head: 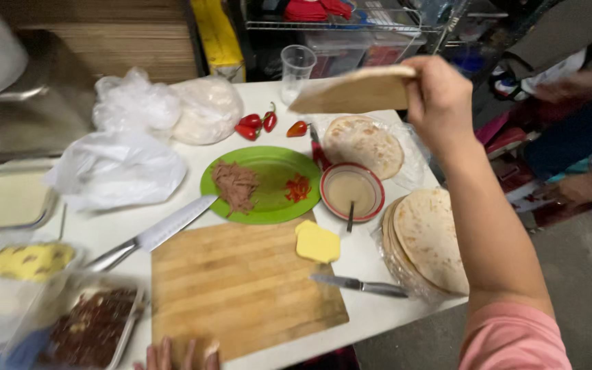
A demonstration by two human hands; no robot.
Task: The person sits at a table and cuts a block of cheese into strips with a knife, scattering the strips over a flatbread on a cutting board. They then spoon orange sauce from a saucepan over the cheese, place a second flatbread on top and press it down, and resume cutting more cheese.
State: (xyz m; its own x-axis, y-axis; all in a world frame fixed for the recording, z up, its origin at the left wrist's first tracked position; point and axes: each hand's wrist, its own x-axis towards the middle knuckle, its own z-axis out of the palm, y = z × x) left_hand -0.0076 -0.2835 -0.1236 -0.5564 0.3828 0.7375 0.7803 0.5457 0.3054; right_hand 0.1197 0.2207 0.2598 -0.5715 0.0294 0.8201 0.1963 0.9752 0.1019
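1. Right hand (438,96) was raised at 1 o'clock, fingers pinched shut on a tortilla (355,90) held above the table (368,316).
2. Left hand (179,356), at 6 o'clock, rested fingertips on the cutting board (241,288); grip unclear.
3. The tortilla stack (427,241) lay at 3 o'clock.

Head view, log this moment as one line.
right hand: holds tortilla aloft | left hand: fingertips on cutting board edge | cheese slices: on board corner
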